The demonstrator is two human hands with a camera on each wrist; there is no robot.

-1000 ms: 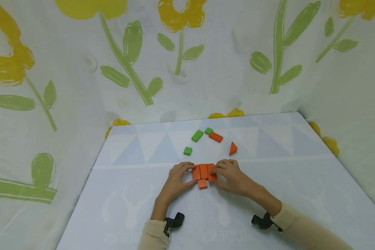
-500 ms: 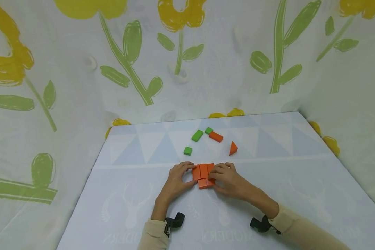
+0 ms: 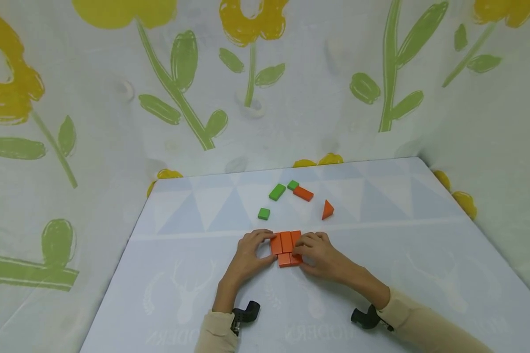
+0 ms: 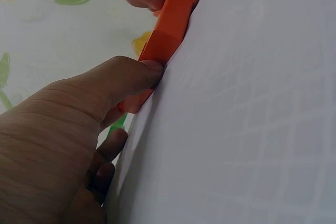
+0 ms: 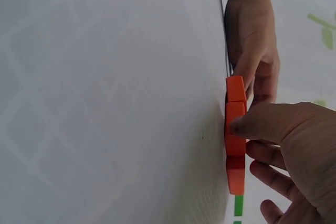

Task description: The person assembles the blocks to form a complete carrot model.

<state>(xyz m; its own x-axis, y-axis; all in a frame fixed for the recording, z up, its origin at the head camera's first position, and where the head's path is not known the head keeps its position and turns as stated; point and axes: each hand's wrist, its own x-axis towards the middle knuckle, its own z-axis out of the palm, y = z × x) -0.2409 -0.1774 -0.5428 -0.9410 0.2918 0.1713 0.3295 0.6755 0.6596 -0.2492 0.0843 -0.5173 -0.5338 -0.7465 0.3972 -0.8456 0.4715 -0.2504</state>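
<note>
Three orange rectangular blocks (image 3: 286, 241) lie side by side on the table, forming a row. Against their near side sit two smaller orange blocks (image 3: 284, 260), themselves side by side. My left hand (image 3: 247, 252) pinches the leftmost rectangular block (image 3: 276, 243) between thumb and index finger at its two ends. In the left wrist view, the left thumb (image 4: 126, 77) presses on an orange side. The right hand (image 3: 320, 255) pinches the right-hand small block (image 3: 296, 259), its fingers partly covering that block and the rightmost rectangular one. In the right wrist view, the right thumb (image 5: 262, 123) touches an orange near face.
Beyond the hands lie a green cube (image 3: 264, 214), a longer green block (image 3: 277, 192), another small green block (image 3: 293, 185), an orange rectangular block (image 3: 303, 194) touching it, and an orange triangular block (image 3: 328, 210). A flower-printed curtain (image 3: 291, 132) surrounds the table (image 3: 168, 294).
The right hand has shifted slightly nearer, from the rightmost rectangular block to the small block, which now shows beside the other small one. The left hand stays on its block.
</note>
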